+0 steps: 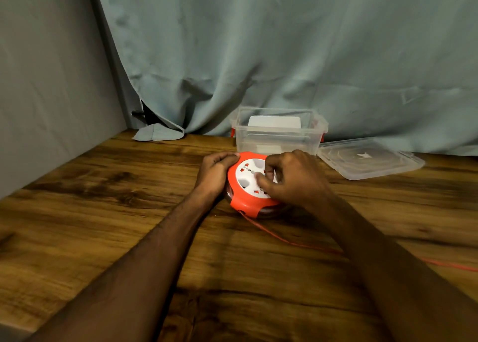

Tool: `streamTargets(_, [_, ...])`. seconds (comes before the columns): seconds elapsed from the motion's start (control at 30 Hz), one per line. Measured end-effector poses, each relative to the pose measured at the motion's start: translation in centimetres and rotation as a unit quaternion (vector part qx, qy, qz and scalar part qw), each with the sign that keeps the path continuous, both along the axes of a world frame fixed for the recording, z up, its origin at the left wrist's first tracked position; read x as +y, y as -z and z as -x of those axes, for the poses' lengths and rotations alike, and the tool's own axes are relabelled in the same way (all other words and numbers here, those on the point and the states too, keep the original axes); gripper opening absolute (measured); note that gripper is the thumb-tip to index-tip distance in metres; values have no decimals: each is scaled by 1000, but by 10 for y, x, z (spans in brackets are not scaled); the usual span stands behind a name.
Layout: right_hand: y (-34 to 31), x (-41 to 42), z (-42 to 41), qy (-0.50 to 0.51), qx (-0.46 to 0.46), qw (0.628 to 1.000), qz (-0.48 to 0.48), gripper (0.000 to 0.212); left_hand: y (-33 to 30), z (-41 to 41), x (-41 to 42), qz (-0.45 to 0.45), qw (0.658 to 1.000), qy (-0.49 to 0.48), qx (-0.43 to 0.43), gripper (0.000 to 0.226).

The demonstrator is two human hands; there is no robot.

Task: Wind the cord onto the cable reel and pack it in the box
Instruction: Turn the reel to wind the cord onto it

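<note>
The orange cable reel (252, 186) lies flat on the wooden bench (103, 212), between the two hands. The left hand (216, 172) cups the reel's left rim, fingers curled over the far edge, grasping it. The right hand (292, 177) rests on the white socket face, fingers bent and pressed into its recesses, gripping it. Both forearms reach forward from the near edge. The orange cord (284, 241) runs from the reel's near side, under the right forearm, toward the right edge. Just behind the reel stands the clear box (278, 135), open, with its lid (370, 158) lying beside it to the right.
</note>
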State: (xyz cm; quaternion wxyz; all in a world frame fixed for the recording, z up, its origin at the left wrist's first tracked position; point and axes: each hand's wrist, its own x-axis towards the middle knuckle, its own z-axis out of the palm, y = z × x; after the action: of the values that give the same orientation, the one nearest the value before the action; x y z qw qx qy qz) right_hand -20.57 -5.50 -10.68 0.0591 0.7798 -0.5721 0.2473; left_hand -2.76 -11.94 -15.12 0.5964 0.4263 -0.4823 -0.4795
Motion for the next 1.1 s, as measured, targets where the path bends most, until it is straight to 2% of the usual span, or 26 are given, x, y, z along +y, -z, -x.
streamTargets(0.07, [-3, 2, 9, -39, -24, 999, 0, 16, -1, 1, 0, 0, 1000, 1, 1, 9])
streamTargets(0.2, [-7, -2, 19, -76, -95, 987, -109, 30, 0, 2, -1, -2, 1000, -4, 1, 9])
streamTargets(0.3, [-11, -6, 25, -88, -75, 981, -156, 46, 1, 1, -2, 4, 1000, -1, 1, 10])
streamTargets(0.37, [-10, -8, 28, -86, -55, 982, -157, 53, 1, 1, -2, 9, 1000, 2, 3, 9])
streamTargets(0.53, [-7, -13, 34, -81, -44, 984, -152, 54, 1, 1, -1, 6, 1000, 6, 5, 12])
streamTargets(0.8, [-9, -15, 32, -14, 27, 990, -139, 66, 0, 2, 2, 3, 1000, 19, 6, 17])
streamTargets(1.1, [-14, -7, 5, 77, 50, 992, -89, 74, 2, 2, 1, 6, 1000, 19, 13, 15])
